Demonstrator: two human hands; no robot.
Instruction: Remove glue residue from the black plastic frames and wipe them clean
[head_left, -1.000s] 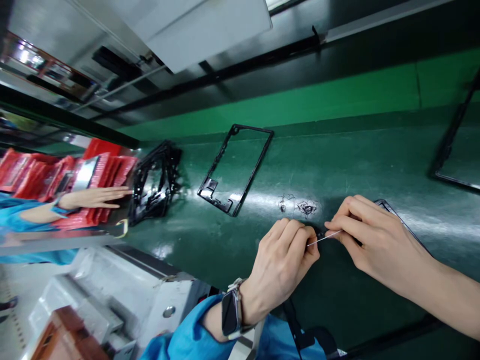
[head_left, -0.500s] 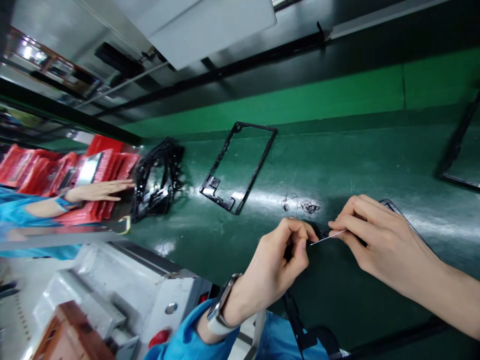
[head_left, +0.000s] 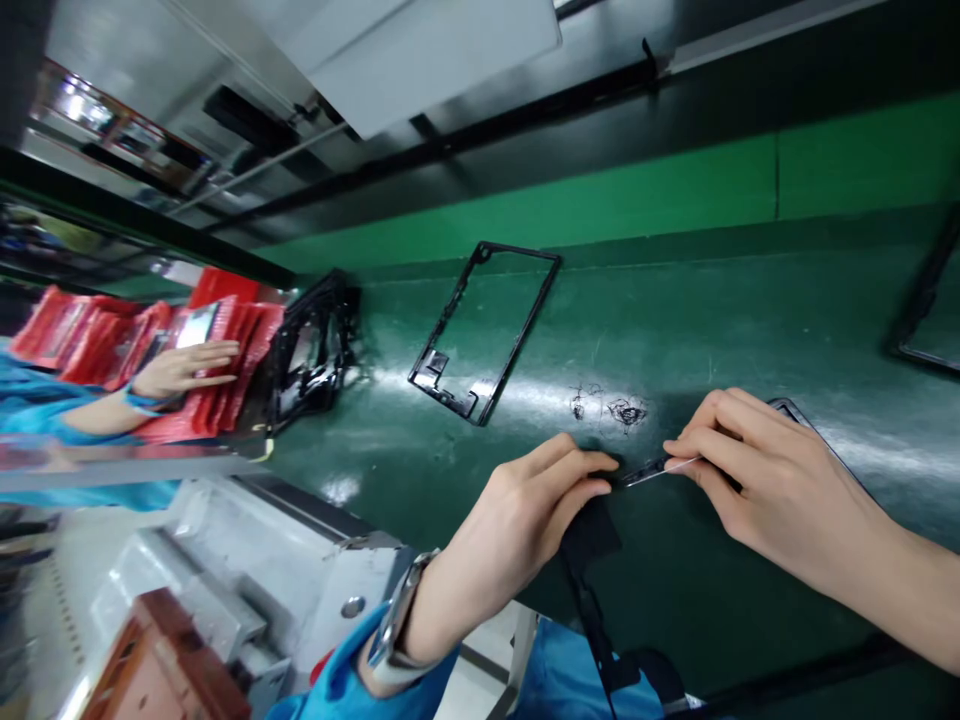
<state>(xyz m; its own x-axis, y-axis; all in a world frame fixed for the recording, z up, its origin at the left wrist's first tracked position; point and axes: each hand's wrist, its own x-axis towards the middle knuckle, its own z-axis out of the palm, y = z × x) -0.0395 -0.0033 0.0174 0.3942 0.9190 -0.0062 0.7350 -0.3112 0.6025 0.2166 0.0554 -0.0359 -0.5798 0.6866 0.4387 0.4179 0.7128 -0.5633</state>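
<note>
My right hand is closed on a thin, shiny pointed metal blade, whose tip points left toward my other hand. Under both hands lies a black plastic frame, at the near side of the green bench; my hands cover part of its edge. My left hand has thumb and fingertips closed on that edge, close to the blade's tip. Thin black shavings lie in small heaps just beyond my hands. A second black frame rests flat farther back on the left.
A pile of black frames stands at the left, beside red bubble-wrap packs touched by a co-worker's hand. Another frame is at the right edge. A grey metal machine borders the bench on the left.
My left fingers have changed from a curled pinch beside the blade tip to a straighter hold on the frame's edge. The co-worker's hand has moved left onto the red packs.
</note>
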